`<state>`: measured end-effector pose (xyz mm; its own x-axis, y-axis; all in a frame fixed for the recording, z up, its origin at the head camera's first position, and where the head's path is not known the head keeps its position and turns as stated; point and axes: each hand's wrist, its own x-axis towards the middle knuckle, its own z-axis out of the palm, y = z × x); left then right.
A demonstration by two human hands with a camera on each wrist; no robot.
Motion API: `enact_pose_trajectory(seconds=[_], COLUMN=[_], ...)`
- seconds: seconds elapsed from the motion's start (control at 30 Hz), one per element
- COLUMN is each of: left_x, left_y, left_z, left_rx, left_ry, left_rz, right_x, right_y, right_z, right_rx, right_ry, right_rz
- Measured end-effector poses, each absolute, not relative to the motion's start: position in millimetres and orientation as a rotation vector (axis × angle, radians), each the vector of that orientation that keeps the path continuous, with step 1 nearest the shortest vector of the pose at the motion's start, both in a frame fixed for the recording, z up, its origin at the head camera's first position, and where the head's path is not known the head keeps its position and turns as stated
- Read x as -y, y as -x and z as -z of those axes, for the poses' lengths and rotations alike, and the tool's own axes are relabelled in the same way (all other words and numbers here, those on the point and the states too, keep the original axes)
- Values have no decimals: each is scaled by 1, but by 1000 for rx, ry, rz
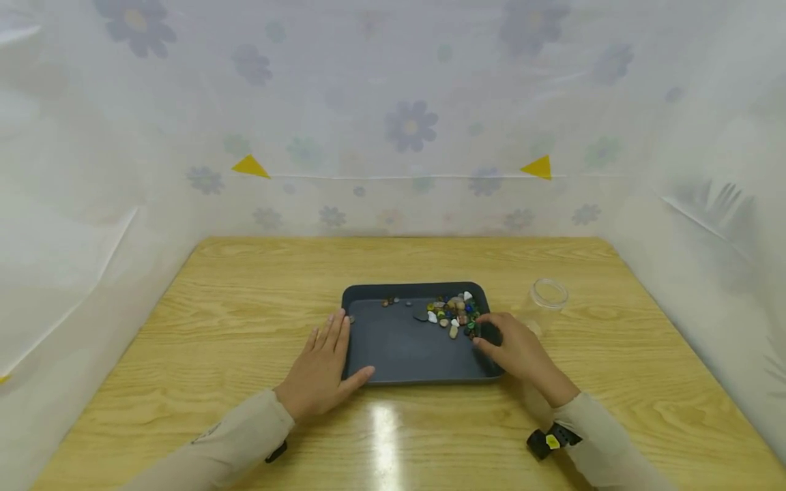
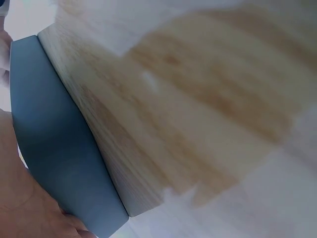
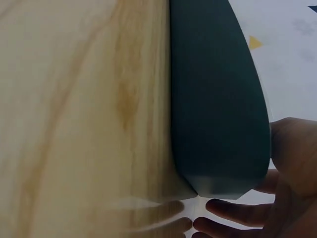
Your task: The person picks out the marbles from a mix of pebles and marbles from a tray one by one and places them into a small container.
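A dark grey rectangular tray [image 1: 399,351] sits on the wooden table, with a pile of small coloured stones [image 1: 454,315] in its right half. My left hand [image 1: 316,372] rests along the left rim, fingers straight and thumb over the near corner. Over the right rim reaches my right hand [image 1: 518,344], its thumb and index finger apart beside the stones at the pile's right edge. The left wrist view shows the tray's outer wall [image 2: 59,129] against the left hand [image 2: 22,203]. In the right wrist view, extended fingers [image 3: 242,213] show beyond the tray's corner.
A clear glass jar [image 1: 548,303] stands just right of the tray, close behind the right hand. Several small stones [image 1: 389,301] lie near the tray's far wall. White flowered sheeting [image 1: 368,136] encloses the table's back and sides.
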<state>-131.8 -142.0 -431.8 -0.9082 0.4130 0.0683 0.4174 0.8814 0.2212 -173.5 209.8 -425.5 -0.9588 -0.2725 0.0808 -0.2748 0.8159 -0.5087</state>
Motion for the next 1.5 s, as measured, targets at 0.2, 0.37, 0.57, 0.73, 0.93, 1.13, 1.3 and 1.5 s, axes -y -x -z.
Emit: enact_pose_trajectory(seconds=[0.2, 0.37, 0.57, 0.73, 0.93, 1.13, 1.3, 1.5], left_x=[142, 142, 141, 141, 140, 141, 142, 142], left_y=[132, 132, 131, 131, 131, 130, 130, 130], left_z=[432, 431, 429, 429, 431, 429, 428, 429], left_rx=[3027, 3033, 3036, 3034, 3038, 3041, 3048, 3042], left_ry=[664, 668, 669, 661, 661, 664, 670, 673], left_rz=[366, 368, 365, 373, 351, 376, 379, 376], right_x=[-207, -204, -202, -201, -201, -200, -200, -200], right_y=[180, 182, 184, 186, 187, 188, 188, 186], right_z=[425, 426, 427, 425, 425, 428, 426, 418], right_rx=[3010, 3031, 3042, 3045, 3043, 3042, 3052, 3026], right_ry=[-527, -517, -480, -467, -461, -457, -468, -475], right_rz=[-735, -669, -647, -627, -612, -611, -613, -604])
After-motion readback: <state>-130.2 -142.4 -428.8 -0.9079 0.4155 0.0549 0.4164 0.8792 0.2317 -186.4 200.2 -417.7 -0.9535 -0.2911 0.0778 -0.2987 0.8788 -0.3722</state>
